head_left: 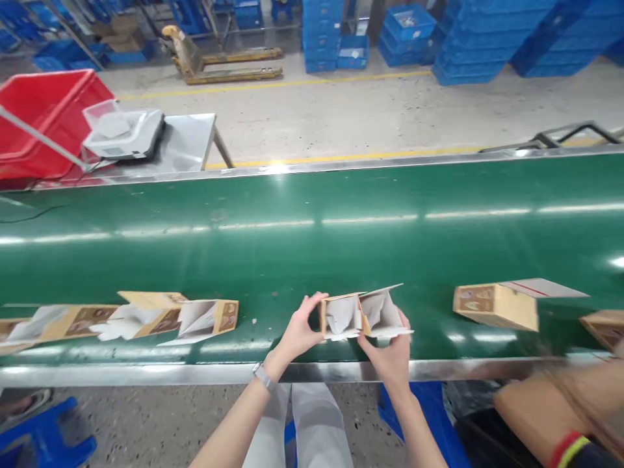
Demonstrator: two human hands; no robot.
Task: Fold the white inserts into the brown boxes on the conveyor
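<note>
A small tan cardboard box (pixel 358 315) with its white flaps open lies on the green conveyor belt (pixel 312 240) near the front edge. My left hand (pixel 298 331), a watch on its wrist, grips the box's left end with curled fingers. My right hand (pixel 390 348) holds the box's right side and lower flap. Both hands are closed on this one box.
Several more open tan boxes (pixel 146 318) lie in a row on the belt to the left, and a closed one (pixel 497 304) to the right. Another person's arm (pixel 560 416) reaches in at lower right. Beyond the belt stand a scale (pixel 124 133), a red bin (pixel 43 110), blue crates (pixel 468 39).
</note>
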